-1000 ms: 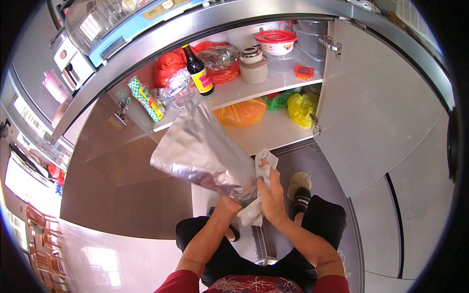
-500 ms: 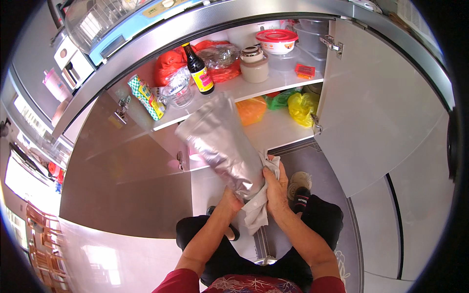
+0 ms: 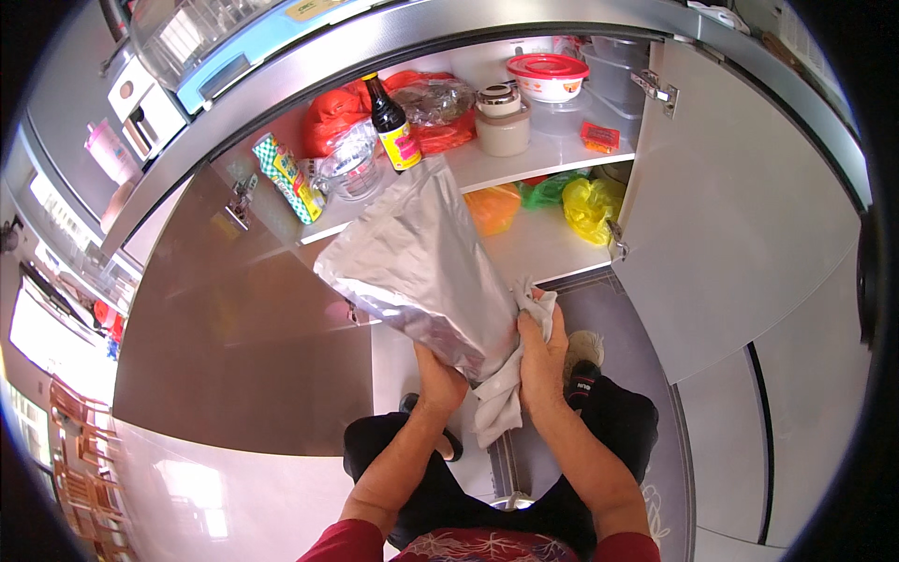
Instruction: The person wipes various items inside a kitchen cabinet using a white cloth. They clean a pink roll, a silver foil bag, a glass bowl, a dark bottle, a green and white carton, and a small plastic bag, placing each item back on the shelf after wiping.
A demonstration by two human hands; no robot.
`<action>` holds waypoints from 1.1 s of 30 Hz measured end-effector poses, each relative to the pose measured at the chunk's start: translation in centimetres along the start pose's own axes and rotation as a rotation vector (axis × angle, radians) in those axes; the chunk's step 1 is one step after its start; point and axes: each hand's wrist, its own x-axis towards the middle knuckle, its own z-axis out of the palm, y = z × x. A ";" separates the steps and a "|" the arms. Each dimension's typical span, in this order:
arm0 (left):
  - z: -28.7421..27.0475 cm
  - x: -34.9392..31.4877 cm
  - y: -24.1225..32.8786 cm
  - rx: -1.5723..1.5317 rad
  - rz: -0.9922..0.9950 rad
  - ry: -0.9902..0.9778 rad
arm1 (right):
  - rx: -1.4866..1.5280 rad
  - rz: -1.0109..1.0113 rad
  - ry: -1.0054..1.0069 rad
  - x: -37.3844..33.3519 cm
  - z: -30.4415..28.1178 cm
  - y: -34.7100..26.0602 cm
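Plainly shiny, creased silver bag (image 3: 426,267); hands (image 3: 441,382) holding lower end, right hand (image 3: 544,363) clutching pale cloth (image 3: 499,403).

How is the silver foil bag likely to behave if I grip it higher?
The silver foil bag will probably dent under pressure, given its wrinkled skin. Its glossy surface may be slippery. Held near one end, its wide far end could sag.
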 end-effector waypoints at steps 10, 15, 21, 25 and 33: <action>1.6 0.1 2.8 -0.007 -0.313 0.033 | -1.130 -0.921 -0.324 -3.3 0.1 0.1; 0.9 -0.2 2.1 -0.015 -0.405 -0.071 | -1.296 -1.285 -0.546 -2.7 -0.4 -2.9; 4.1 -2.4 1.5 0.086 -0.417 0.002 | -1.216 -1.172 -0.673 1.1 3.2 -4.9; 0.4 -0.7 -0.1 -0.257 -0.511 -0.250 | -1.266 -1.108 -0.907 -0.7 2.4 -4.3; -0.7 0.1 2.7 -0.536 -0.522 -0.325 | -1.134 -1.259 -0.809 -3.6 -0.5 -1.4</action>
